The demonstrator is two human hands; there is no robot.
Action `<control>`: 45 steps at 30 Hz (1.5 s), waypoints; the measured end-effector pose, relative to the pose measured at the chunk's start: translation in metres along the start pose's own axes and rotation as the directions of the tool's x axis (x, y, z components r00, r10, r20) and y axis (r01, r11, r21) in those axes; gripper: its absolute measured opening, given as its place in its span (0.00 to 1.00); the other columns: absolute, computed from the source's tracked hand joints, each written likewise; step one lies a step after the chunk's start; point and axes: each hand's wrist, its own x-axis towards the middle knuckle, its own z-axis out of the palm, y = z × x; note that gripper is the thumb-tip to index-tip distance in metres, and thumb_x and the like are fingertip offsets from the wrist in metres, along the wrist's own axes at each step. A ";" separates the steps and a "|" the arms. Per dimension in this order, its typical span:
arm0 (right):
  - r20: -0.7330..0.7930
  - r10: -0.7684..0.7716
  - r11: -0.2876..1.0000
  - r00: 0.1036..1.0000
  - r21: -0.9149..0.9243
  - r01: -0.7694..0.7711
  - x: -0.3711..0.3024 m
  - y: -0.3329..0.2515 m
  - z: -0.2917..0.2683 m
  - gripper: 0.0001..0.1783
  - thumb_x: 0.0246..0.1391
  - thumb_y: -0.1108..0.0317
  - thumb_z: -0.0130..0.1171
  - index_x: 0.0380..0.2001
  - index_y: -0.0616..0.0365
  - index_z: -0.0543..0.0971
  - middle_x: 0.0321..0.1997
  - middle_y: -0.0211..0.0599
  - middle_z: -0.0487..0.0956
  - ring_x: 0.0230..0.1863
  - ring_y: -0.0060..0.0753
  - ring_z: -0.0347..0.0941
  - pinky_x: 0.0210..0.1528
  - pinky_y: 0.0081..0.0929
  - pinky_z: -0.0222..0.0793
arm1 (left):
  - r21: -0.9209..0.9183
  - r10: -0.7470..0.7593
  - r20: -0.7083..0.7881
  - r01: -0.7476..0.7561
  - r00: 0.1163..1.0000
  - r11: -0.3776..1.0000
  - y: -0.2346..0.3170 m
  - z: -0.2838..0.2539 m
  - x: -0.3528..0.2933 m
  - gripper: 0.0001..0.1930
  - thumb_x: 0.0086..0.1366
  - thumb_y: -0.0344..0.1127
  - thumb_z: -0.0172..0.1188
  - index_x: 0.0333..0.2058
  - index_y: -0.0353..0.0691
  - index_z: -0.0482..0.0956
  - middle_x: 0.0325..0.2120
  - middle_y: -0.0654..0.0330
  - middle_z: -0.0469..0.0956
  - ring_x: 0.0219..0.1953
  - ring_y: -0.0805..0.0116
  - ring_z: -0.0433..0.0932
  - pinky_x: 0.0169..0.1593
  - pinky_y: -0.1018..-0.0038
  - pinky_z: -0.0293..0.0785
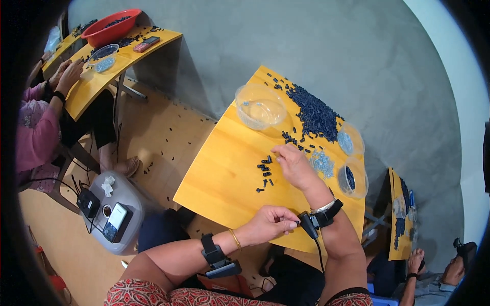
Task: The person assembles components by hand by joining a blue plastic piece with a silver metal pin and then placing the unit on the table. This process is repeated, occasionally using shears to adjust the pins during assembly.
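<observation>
Black piece (297, 223) looks pinched in left hand (275, 223); right hand (292, 162) curled near loose parts (266, 174), contents unclear. Best pick singly, left steady.

Small black tubular plastic pieces (266, 174) lie loosely scattered, variously angled, across the yellow wooden counter (219, 173).

Stands as a yellow table (214, 183); carries a heap of small dark pieces (312, 113) — bears, left of that heap, a clear bowl (270, 116); on its near side, silvery bits (322, 165); near-right, two clear tubs (363, 184) — holds, near-left, a dark cluster (264, 167).
</observation>
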 end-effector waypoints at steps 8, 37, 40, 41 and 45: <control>0.041 -0.125 0.987 0.991 -0.093 0.128 -0.013 -0.010 0.008 0.11 0.38 0.80 0.52 0.30 0.61 0.73 0.27 0.44 0.70 0.33 0.47 0.67 0.36 0.34 0.65 | 0.019 -0.022 -0.003 0.022 1.000 1.000 0.002 0.000 -0.003 0.06 0.57 0.29 0.55 0.33 0.34 0.76 0.24 0.65 0.75 0.26 0.80 0.71 0.33 0.84 0.69; -0.025 -0.013 0.985 1.000 -0.170 0.008 0.006 0.038 -0.004 0.05 0.41 0.79 0.51 0.26 0.64 0.72 0.28 0.45 0.70 0.35 0.47 0.66 0.39 0.35 0.63 | 0.048 -0.024 -0.026 0.025 0.999 0.999 0.005 0.001 -0.003 0.07 0.58 0.30 0.55 0.34 0.35 0.75 0.24 0.65 0.75 0.26 0.80 0.72 0.32 0.84 0.69; -0.034 -0.050 0.977 0.998 -0.211 0.042 0.003 0.036 -0.001 0.04 0.41 0.78 0.51 0.25 0.64 0.71 0.28 0.45 0.70 0.34 0.47 0.66 0.38 0.35 0.63 | 0.057 -0.011 -0.019 0.012 1.000 0.998 0.005 0.001 -0.003 0.07 0.58 0.30 0.55 0.34 0.34 0.75 0.25 0.65 0.75 0.26 0.80 0.72 0.32 0.83 0.69; -0.032 -0.048 0.977 0.998 -0.209 0.040 0.001 0.034 0.000 0.04 0.41 0.78 0.51 0.25 0.64 0.71 0.28 0.45 0.70 0.34 0.47 0.66 0.38 0.35 0.63 | 0.055 -0.014 -0.020 0.015 1.000 0.998 0.004 0.001 -0.003 0.07 0.58 0.30 0.55 0.34 0.34 0.75 0.25 0.65 0.75 0.26 0.80 0.72 0.32 0.83 0.69; 0.013 -0.111 0.947 0.994 -0.302 0.110 -0.009 0.025 -0.003 0.04 0.40 0.78 0.52 0.24 0.63 0.71 0.28 0.46 0.70 0.33 0.48 0.66 0.36 0.36 0.63 | 0.064 0.012 -0.010 -0.012 1.000 0.998 0.001 0.001 -0.002 0.06 0.58 0.29 0.54 0.34 0.34 0.75 0.24 0.65 0.75 0.26 0.79 0.72 0.33 0.83 0.69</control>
